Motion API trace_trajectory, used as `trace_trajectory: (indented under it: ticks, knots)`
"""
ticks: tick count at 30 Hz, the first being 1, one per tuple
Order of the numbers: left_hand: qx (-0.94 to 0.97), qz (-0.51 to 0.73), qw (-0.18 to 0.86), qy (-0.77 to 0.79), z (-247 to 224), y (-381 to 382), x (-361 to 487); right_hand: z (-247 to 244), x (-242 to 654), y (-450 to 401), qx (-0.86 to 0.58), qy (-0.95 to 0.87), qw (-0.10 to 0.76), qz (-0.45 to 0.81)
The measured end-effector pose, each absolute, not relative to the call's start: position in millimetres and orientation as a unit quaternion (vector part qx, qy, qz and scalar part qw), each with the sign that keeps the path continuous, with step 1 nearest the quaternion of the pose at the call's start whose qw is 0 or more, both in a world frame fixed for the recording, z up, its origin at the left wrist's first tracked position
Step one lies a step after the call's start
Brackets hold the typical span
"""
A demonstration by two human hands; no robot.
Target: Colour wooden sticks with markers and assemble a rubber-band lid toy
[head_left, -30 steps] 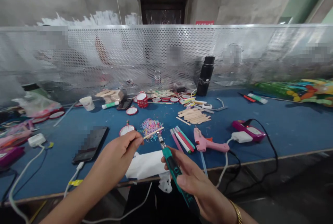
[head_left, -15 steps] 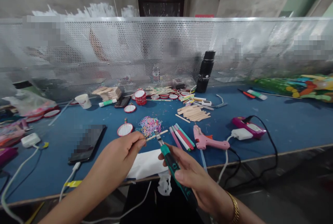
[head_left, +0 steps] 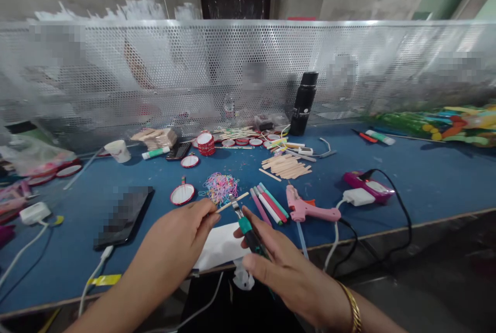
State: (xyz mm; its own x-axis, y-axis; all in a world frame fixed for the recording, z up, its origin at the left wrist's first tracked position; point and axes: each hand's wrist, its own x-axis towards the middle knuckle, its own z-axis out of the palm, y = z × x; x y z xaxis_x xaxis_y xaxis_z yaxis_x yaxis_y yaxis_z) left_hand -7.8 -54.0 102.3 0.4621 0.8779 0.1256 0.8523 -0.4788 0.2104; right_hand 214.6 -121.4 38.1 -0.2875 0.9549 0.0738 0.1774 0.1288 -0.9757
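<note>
My left hand pinches a thin wooden craft stick between thumb and fingers, its free end pointing right. A teal and black utility knife is gripped in my right hand, its metal tip close against the stick; whether they touch I cannot tell. Behind the stick lies a heap of colourful rubber bands. White paper lies on the table below my hands. Coloured markers and a pink hot glue gun rest beside my right hand.
On the blue table are a pile of craft sticks, red-rimmed discs, a phone with its cable, a paper cup and a black bottle. A purple power strip trails cords at right. A perforated metal panel stands behind.
The view has shifted slightly. My right hand has turned a little around the knife, so less of its handle shows. The stick stays in my left hand.
</note>
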Motion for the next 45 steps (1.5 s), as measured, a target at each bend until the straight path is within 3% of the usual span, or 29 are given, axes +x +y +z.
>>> trace_trajectory:
  ticks: [12,23,33,45]
  knots:
    - [0.882,0.220,-0.201,0.364,97,-66,4,46,203,-123,-0.473,-0.678,0.413,0.382]
    - [0.884,0.181,-0.289,0.320,92,-62,8,39,204,-118,-0.448,-0.635,0.443,0.446]
    - [0.883,0.144,-0.260,0.363,95,-62,10,42,209,-122,-0.448,-0.606,0.420,0.505]
    - [0.892,0.129,-0.175,0.397,95,-55,13,32,207,-115,-0.401,-0.627,0.477,0.467]
